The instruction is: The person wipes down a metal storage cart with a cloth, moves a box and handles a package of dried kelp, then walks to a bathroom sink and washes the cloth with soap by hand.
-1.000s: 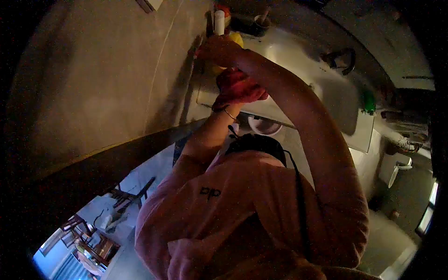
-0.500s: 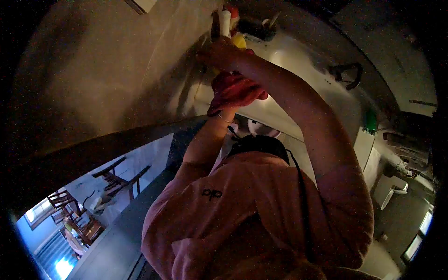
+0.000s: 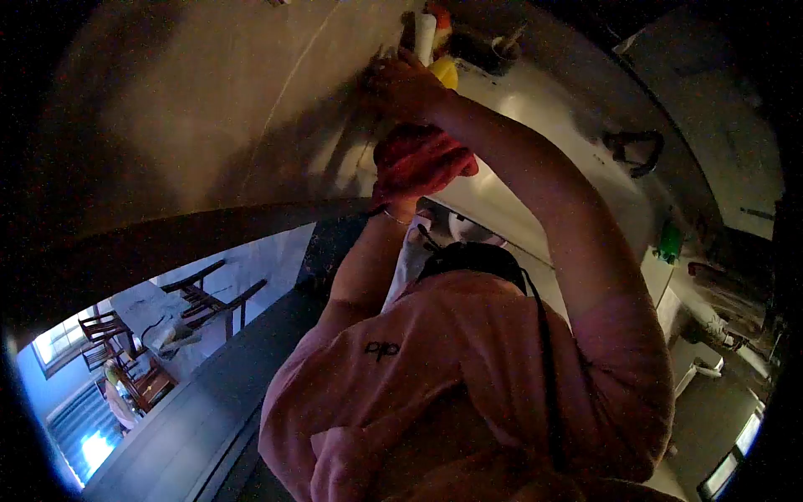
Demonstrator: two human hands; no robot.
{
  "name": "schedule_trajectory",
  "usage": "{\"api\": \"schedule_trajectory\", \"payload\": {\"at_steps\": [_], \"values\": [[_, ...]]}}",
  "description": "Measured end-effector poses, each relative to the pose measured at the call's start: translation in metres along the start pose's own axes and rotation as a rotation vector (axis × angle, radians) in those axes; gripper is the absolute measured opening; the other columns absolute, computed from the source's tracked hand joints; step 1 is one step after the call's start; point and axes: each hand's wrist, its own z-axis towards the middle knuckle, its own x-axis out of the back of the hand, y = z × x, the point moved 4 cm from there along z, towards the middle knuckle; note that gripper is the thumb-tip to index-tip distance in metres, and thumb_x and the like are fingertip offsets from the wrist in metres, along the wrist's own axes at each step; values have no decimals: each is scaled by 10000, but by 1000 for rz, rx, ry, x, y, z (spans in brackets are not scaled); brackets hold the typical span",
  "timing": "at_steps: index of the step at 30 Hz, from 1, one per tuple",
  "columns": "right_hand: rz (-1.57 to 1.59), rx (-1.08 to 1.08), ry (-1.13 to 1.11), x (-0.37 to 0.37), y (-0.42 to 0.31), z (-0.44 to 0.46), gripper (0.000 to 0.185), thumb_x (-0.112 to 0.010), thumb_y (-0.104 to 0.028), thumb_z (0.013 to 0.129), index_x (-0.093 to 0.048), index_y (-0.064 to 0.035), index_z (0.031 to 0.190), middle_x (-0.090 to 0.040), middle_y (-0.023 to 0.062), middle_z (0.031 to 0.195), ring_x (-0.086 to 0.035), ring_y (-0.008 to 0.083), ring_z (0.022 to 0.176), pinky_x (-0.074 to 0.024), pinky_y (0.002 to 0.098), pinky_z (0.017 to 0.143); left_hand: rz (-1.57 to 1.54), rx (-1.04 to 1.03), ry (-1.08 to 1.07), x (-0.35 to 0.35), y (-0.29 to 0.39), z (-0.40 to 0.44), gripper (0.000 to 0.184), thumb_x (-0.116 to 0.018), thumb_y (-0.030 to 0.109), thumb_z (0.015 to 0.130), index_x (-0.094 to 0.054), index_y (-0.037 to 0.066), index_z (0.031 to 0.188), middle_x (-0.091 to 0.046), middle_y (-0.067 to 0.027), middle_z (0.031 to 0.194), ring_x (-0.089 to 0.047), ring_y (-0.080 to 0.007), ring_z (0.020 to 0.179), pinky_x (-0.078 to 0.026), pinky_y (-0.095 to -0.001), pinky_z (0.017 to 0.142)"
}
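A red cloth (image 3: 422, 163) wraps my left hand, and only the wrist with a thin bracelet shows below it. My left fingers are hidden inside the cloth. My right arm crosses above it, and my right hand (image 3: 410, 90) is beside the pale wall surface with its fingers stretched out to the left. Just beyond that hand stand a white cylindrical container (image 3: 425, 38) and a yellow object (image 3: 445, 73), whose kind I cannot make out. A red-topped item (image 3: 440, 17) is behind them. The light is dim.
A dark cup-like holder (image 3: 505, 52) stands on the pale surface (image 3: 510, 180). To the right are a dark curved handle (image 3: 636, 152) and a green bottle (image 3: 668, 243). Wooden chairs (image 3: 150, 381) appear at lower left beyond a grey ledge (image 3: 209, 410).
My right hand's fingers have spread, and more of the yellow object shows. The red cloth has shifted slightly left and up. The whole view has turned a little.
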Motion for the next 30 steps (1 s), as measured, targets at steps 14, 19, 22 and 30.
{"api": "schedule_trajectory", "payload": {"at_steps": [14,19,22,30], "values": [[47,38,-128,12,6,-13,367,-455,-264,864,-499,-315,1226,-539,52,1133,-429,254,1149,-281,497,1000,-452,184,168,7,-11,4,256,-430,271,888,-434,100,1079,-513,-23,1050,-439,-172,1105,-324,-444,964],[866,-245,421,4,38,-15,390,-421,-393,902,-568,-35,949,-584,147,896,-552,336,862,-428,437,766,511,-18,-54,7,-3,18,340,-418,320,887,-405,95,1142,-489,-55,1112,-439,-206,1123,-330,-458,970],[1240,-545,342,0,74,-81,449,-387,-424,928,-432,-51,1174,-464,133,1163,-431,291,1103,-348,392,926,669,-60,-57,9,-2,27,391,-411,350,887,-387,93,1180,-475,-74,1150,-439,-227,1134,-334,-466,973],[2602,-747,196,-70,35,-263,666,-415,-509,894,-260,-79,1378,-352,107,1376,-367,255,1246,-328,403,1022,994,44,112,30,-13,81,527,-392,429,887,-341,85,1282,-436,-126,1250,-440,-282,1164,-344,-488,982]]}}
